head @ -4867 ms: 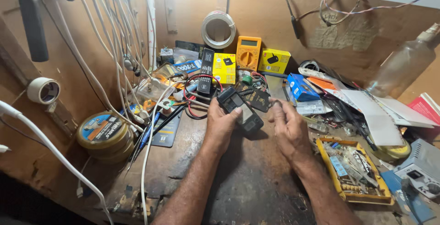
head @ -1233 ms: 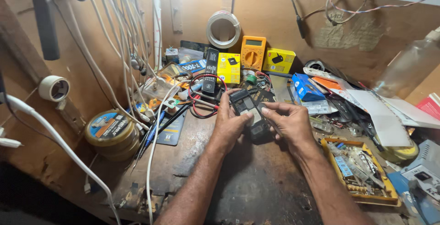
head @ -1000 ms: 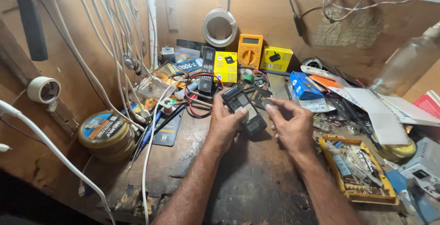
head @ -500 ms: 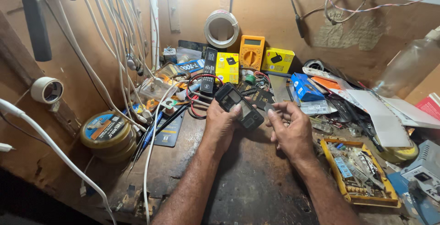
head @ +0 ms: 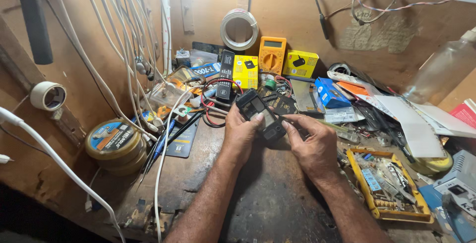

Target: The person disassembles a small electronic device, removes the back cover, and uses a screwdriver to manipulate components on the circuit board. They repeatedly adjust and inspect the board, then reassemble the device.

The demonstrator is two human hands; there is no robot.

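A scarred, dark wooden desk (head: 267,203) carries the clutter — white cables (head: 124,50) draping down its left. A shallow yellow tray (head: 391,183) of small parts lies just right of the hands. The left hand (head: 241,136) grips a small black phone (head: 260,114), its long axis running up-left to down-right, upper end toward the yellow multimeter (head: 272,54); the right hand (head: 312,144) pinches its lower end.

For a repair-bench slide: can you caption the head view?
Both hands, left hand and right hand, hold a small black handset over a cluttered wooden workbench.
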